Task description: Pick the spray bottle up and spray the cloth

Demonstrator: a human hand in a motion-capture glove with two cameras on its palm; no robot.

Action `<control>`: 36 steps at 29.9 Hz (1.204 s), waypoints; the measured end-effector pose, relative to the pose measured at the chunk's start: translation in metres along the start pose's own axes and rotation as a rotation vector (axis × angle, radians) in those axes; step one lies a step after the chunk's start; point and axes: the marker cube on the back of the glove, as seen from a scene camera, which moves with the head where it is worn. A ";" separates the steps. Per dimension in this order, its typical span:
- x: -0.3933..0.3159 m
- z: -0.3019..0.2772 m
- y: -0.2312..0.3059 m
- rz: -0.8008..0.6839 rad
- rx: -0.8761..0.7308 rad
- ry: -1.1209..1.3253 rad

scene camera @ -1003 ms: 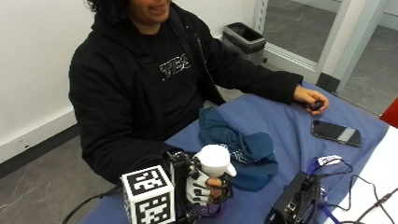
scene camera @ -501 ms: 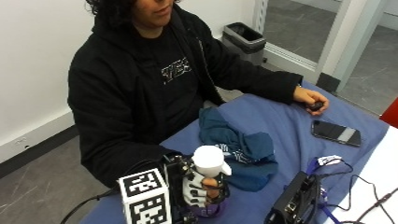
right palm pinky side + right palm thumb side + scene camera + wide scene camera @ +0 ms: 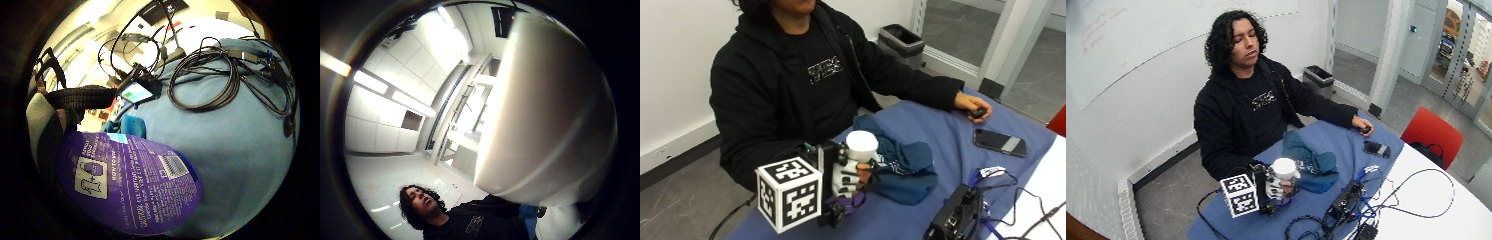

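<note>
The spray bottle [image 3: 854, 165] — white cap, purple body — is standing upright inside the gloved right hand [image 3: 852, 176], whose fingers are curling around it. The palm views are showing the cap [image 3: 555, 115] and purple label [image 3: 130, 185] close against the palm. The teal cloth [image 3: 903, 162] is lying crumpled just beyond that hand, on the blue table cover [image 3: 939, 130]. Farther off, the bare left hand [image 3: 973, 106] is resting there, curled around a small dark object — a phone [image 3: 999, 142] lying near it.

Bright, even overhead room light
</note>
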 end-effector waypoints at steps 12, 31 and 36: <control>-0.053 0.014 0.015 0.083 -0.591 0.650; -0.048 0.075 0.020 0.184 -1.008 1.223; -0.037 0.094 0.024 0.198 -1.057 1.278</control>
